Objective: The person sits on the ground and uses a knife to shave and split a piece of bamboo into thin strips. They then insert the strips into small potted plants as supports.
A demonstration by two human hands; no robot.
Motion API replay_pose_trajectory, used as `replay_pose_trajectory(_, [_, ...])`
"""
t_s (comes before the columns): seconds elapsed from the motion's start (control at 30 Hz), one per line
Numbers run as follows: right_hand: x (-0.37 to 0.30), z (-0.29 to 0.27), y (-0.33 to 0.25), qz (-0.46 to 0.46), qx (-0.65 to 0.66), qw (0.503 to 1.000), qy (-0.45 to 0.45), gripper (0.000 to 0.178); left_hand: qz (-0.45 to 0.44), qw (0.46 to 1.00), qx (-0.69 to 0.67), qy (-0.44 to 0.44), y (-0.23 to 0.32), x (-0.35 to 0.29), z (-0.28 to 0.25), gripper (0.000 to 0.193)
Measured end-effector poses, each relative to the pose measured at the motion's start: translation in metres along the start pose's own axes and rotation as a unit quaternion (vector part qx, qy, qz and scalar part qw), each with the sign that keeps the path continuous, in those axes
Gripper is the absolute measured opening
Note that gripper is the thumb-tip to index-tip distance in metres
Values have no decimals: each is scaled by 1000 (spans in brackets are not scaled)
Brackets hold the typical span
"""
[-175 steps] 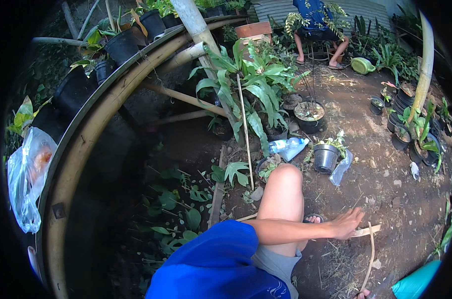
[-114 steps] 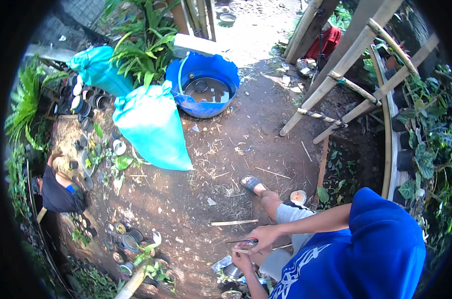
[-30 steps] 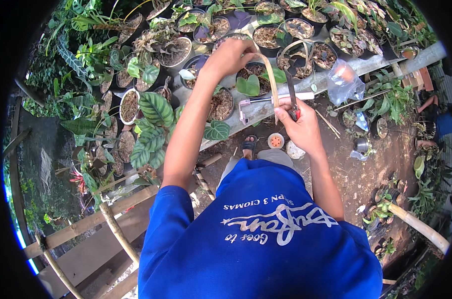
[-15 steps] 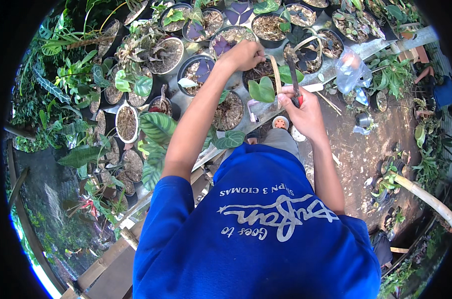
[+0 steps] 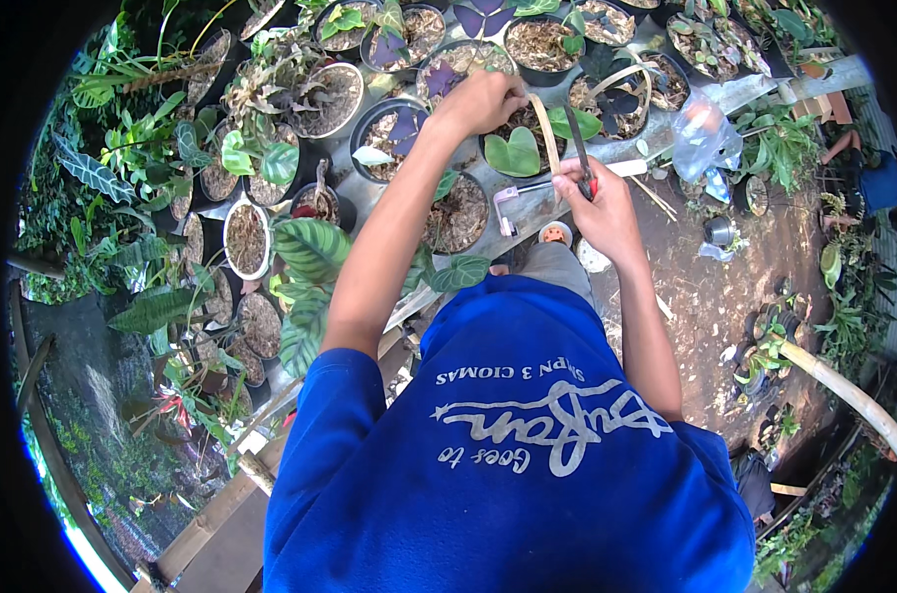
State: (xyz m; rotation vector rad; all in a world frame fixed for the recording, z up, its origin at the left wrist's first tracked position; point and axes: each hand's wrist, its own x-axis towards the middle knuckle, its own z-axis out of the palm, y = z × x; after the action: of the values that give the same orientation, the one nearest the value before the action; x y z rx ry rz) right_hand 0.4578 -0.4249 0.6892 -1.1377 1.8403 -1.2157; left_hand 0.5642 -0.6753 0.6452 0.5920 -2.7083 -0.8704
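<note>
My left hand (image 5: 480, 103) reaches over a dark pot, its fingers drawn together close beside the upper end of a pale, bent bamboo strip (image 5: 544, 128). What they pinch, if anything, is hidden. My right hand (image 5: 603, 210) grips the strip's lower end between thumb and finger. That same hand also holds a dark, long-bladed tool (image 5: 578, 140) with red at its grip, pointing away from me. A heart-shaped green leaf (image 5: 513, 153) from the pot hangs between my hands. Another pale strip (image 5: 621, 74) arches over the pot to the right.
Potted plants crowd the bench (image 5: 508, 188). On its near edge lie a white bar (image 5: 628, 168) and a small pinkish-and-metal item (image 5: 507, 210). A clear plastic bag (image 5: 705, 138) rests at right. Striped leaves (image 5: 310, 252) stand by my left forearm; a bamboo pole (image 5: 844, 390) juts in at right.
The bamboo strip now curves more, its upper end leaning toward my left hand. Both hands have shifted slightly; the tool remains in my right hand.
</note>
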Motion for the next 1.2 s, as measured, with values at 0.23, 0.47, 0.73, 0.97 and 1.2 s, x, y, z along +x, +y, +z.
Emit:
replay_pose_trajectory(0.23, [9, 9, 8, -1, -29, 999, 31, 16, -17, 1000, -13, 20, -5, 2, 1, 17])
replay_pose_trajectory(0.47, [16, 20, 22, -47, -50, 996, 52, 17, -38, 999, -20, 30, -8, 2, 1, 18])
replay_pose_trajectory(0.73, [25, 26, 38, -81, -78, 991, 74, 18, -53, 998, -17, 40, -8, 2, 2, 17])
replay_pose_trajectory(0.97, [27, 29, 43, -81, -87, 990, 78, 19, -45, 998, -11, 44, -8, 2, 3, 20])
replay_pose_trajectory(1.2, [30, 31, 50, -100, -93, 986, 94, 19, 25, 994, -28, 105, -2, 0, 4, 23])
